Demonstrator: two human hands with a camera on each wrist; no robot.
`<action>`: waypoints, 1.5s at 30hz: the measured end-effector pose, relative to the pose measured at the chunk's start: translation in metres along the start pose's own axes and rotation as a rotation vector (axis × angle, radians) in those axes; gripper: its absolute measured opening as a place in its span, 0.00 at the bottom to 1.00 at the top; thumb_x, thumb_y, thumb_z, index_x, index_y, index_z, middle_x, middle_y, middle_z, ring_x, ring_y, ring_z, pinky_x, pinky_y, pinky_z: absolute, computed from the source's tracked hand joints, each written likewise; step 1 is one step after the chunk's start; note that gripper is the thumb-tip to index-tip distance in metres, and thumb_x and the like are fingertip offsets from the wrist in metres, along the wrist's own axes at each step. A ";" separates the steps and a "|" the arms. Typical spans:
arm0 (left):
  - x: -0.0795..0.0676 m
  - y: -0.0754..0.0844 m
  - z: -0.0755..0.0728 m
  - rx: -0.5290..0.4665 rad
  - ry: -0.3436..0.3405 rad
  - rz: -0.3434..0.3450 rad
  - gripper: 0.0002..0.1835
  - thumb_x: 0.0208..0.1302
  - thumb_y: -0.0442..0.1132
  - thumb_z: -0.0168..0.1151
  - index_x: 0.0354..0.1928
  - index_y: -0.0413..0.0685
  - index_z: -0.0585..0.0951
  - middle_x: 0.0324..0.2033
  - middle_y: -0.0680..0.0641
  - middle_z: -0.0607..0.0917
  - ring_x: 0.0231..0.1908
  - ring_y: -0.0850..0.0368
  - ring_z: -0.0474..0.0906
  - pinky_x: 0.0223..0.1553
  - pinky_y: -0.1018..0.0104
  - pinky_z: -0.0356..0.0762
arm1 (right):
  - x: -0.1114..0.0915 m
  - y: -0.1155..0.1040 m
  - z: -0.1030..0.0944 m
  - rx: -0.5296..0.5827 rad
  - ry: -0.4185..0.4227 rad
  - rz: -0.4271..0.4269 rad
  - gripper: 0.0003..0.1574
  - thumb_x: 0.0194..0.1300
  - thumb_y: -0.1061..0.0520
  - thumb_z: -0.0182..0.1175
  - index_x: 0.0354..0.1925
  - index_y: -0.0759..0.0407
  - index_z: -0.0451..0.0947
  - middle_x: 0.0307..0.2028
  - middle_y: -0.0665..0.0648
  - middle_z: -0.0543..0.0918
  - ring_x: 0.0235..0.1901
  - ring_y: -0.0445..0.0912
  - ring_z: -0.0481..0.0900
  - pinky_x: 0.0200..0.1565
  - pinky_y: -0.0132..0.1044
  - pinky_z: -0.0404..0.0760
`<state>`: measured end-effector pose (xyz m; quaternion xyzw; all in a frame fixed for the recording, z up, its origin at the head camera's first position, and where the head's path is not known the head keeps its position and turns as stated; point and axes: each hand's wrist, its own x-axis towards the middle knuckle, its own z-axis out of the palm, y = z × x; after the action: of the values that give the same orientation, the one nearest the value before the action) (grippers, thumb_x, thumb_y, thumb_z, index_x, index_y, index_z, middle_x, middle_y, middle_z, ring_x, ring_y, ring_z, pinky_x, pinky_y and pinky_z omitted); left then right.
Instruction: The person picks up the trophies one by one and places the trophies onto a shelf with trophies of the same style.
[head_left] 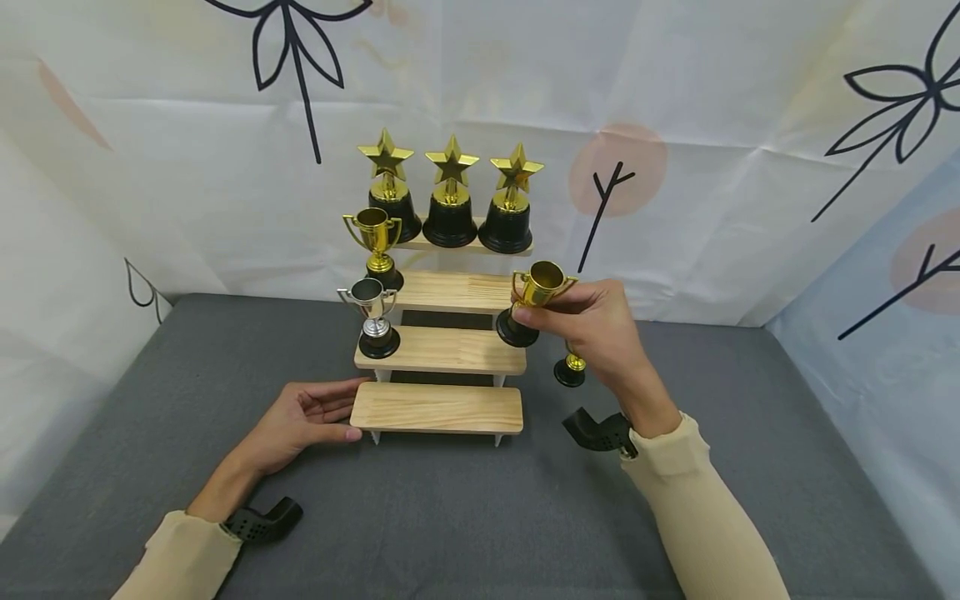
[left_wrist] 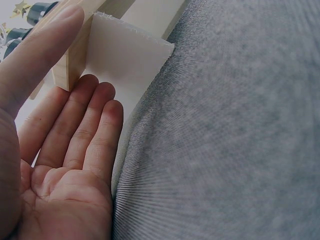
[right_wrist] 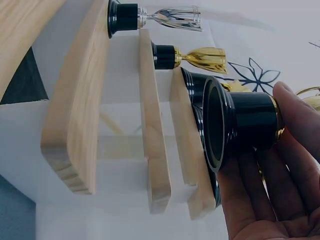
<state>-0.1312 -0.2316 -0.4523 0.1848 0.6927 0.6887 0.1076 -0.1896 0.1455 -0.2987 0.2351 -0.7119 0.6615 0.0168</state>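
My right hand (head_left: 600, 329) grips a gold trophy cup (head_left: 542, 287) by its stem, just over the right end of a wooden stepped display stand (head_left: 438, 408). The cup's black base (right_wrist: 252, 120) faces the right wrist camera, clear of the boards. Below that hand shows the base of another gold trophy (head_left: 571, 372); its upper part is hidden, and I cannot tell what it stands on. My left hand (head_left: 300, 421) rests at the left end of the lowest board, fingers (left_wrist: 75, 125) extended. A silver trophy cup (head_left: 373, 312) and a gold one (head_left: 377, 242) stand on the left of two middle steps.
Three gold star trophies (head_left: 452, 187) with black bases line the top step. A grey cloth (head_left: 450, 517) covers the table under the stand. Behind it hangs a white patterned backdrop (head_left: 480, 67). White supports (left_wrist: 125, 55) hold up the boards.
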 end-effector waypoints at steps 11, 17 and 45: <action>0.000 0.002 0.001 0.004 0.005 -0.002 0.39 0.55 0.21 0.72 0.68 0.19 0.66 0.65 0.29 0.73 0.58 0.58 0.80 0.58 0.62 0.80 | 0.021 0.002 0.011 -0.046 -0.022 0.037 0.14 0.58 0.65 0.75 0.43 0.69 0.89 0.39 0.60 0.90 0.48 0.53 0.86 0.53 0.45 0.86; 0.000 0.003 0.002 0.005 0.005 0.001 0.39 0.54 0.21 0.73 0.67 0.19 0.66 0.65 0.27 0.72 0.59 0.58 0.79 0.58 0.63 0.80 | 0.031 0.003 0.017 -0.034 -0.031 0.020 0.13 0.58 0.66 0.75 0.43 0.69 0.89 0.39 0.61 0.90 0.47 0.52 0.86 0.53 0.44 0.86; 0.000 0.000 0.000 -0.006 -0.005 0.011 0.38 0.55 0.20 0.72 0.68 0.20 0.66 0.65 0.31 0.74 0.59 0.57 0.79 0.59 0.62 0.80 | 0.060 0.014 0.050 -0.027 -0.066 0.008 0.11 0.60 0.65 0.74 0.41 0.72 0.88 0.36 0.61 0.90 0.40 0.51 0.88 0.46 0.42 0.89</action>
<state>-0.1313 -0.2313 -0.4520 0.1900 0.6893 0.6910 0.1059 -0.2341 0.0791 -0.2983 0.2539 -0.7218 0.6438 -0.0062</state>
